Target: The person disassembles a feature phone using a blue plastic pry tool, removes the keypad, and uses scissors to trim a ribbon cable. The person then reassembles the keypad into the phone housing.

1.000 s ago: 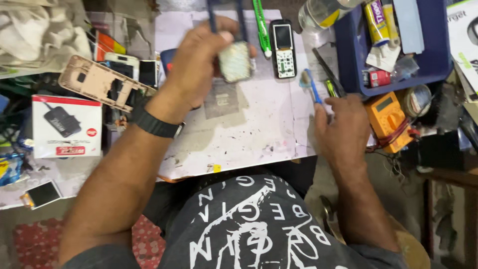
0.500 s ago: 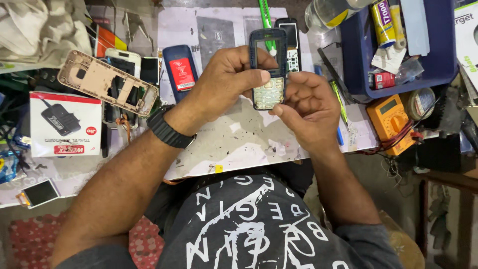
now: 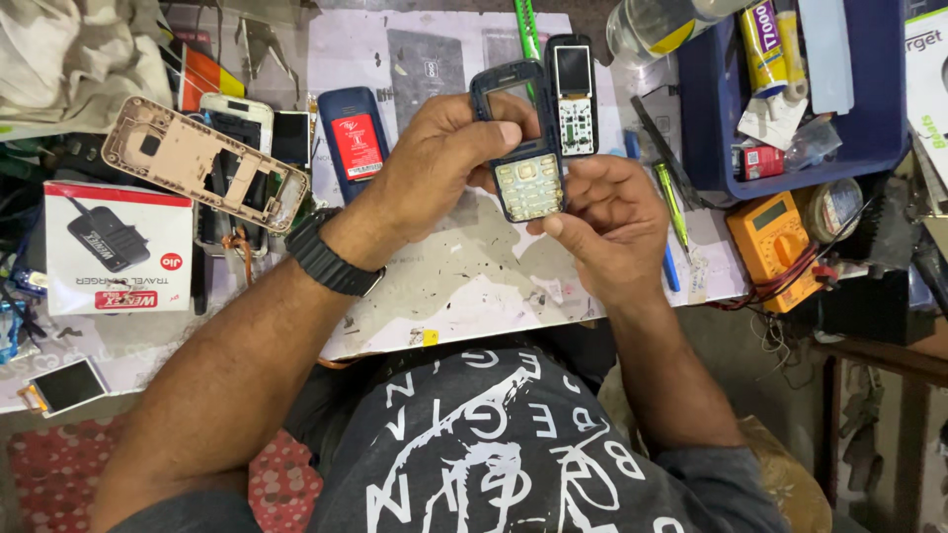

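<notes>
Phone (image 3: 523,148) now lower, beside bare handset (image 3: 572,94), screen end away; left hand (image 3: 444,163) grips top, right hand (image 3: 602,222) pinches bottom.

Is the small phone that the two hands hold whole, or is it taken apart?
Taken apart. The phone front cover in the left hand and right hand has an empty screen window; a bare phone body lies beside it.

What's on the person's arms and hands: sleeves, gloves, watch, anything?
Both hands are bare, no gloves: left hand, right hand. The left wrist carries a black wristwatch with a ribbed band. No rings show on the fingers. The forearms are uncovered; a grey-blue short sleeve shows only at the right upper arm.
</notes>
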